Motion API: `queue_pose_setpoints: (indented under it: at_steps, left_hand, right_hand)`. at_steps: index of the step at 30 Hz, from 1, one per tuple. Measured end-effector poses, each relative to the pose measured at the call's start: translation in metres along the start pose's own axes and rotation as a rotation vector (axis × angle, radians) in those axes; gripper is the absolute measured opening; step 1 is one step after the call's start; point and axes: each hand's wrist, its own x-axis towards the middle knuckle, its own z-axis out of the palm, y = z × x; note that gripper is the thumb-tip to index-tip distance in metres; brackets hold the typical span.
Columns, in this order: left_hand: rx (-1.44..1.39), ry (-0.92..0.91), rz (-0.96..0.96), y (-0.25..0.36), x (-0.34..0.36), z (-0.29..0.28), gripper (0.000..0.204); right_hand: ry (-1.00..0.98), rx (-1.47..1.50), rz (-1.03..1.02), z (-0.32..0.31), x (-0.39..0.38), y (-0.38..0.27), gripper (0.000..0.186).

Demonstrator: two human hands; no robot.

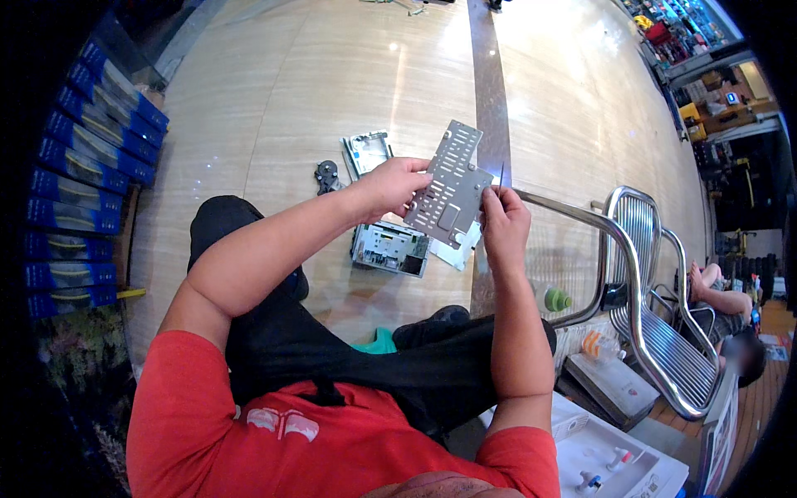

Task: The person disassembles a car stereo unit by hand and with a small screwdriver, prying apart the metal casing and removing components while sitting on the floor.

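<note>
A grey perforated metal plate [452,178] with rows of slots is held up tilted over the floor. My left hand [394,187] pinches its left edge between thumb and fingers. At the plate's right edge, my right hand [505,220] is closed, its fingertips against the metal. A thin dark tool shaft [501,173] sticks up out of those fingers; its handle is hidden. Below the plate sits an opened metal device housing [390,249] with electronic parts inside. Behind my left hand lies a metal frame [367,151], with a black round part [327,176] beside it.
A flat pale panel [455,256] lies by the housing. On my right stand a chrome bench [623,241], a green object [557,299] and a white water dispenser [618,461]. Blue boxes [75,224] are stacked at left. Another person [722,303] is at far right.
</note>
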Motion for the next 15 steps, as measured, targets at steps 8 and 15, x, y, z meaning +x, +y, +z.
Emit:
queue_pose_setpoints:
  at_steps: [8,15]
  left_hand:
    - [0.032,0.024,-0.020,0.001,0.001,0.002,0.044]
    - [0.028,0.019,-0.008,-0.003,0.003,0.000,0.040]
  right_hand:
    - [-0.035,0.008,0.097,-0.005,-0.002,-0.006,0.020]
    - [-0.042,0.017,0.131,-0.003,-0.003,-0.013,0.021]
